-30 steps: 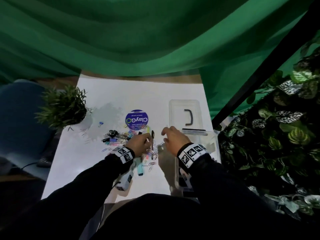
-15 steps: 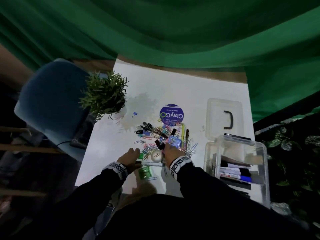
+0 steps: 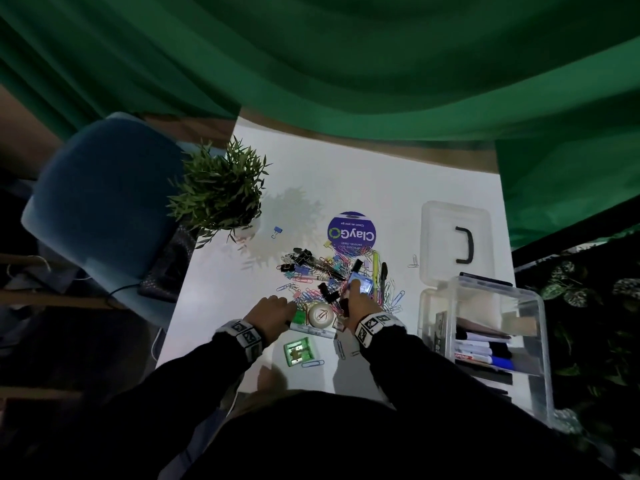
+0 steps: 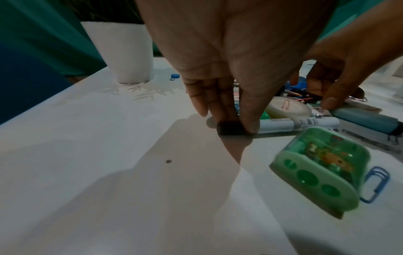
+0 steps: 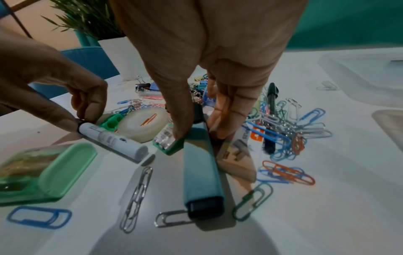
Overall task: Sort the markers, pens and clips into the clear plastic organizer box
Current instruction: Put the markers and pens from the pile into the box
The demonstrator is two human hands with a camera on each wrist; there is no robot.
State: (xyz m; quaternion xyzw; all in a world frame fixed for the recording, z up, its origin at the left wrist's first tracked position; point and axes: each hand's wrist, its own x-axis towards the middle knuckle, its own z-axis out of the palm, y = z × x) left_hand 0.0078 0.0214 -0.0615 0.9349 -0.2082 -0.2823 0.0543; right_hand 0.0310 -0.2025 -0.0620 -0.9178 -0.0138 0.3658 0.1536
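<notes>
Left hand (image 4: 231,72) grip pinches white marker (image 4: 298,125) by its black cap; right hand (image 5: 209,72) grip straddles blue highlighter (image 5: 201,165) lengthwise, apparently for lifting toward organizer box (image 3: 540,341).

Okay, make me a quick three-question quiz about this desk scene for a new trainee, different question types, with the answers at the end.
1. True or false: the left hand pinches the black cap end of the white marker lying on the table.
2. Multiple choice: what does the right hand grip?
A) the roll of tape
B) the blue highlighter
C) the green sharpener
3. Fill in: the clear organizer box stands at the table's ____ edge in the head view, its lid lying beyond it.

Key: 1 true; 2 B; 3 right.
</notes>
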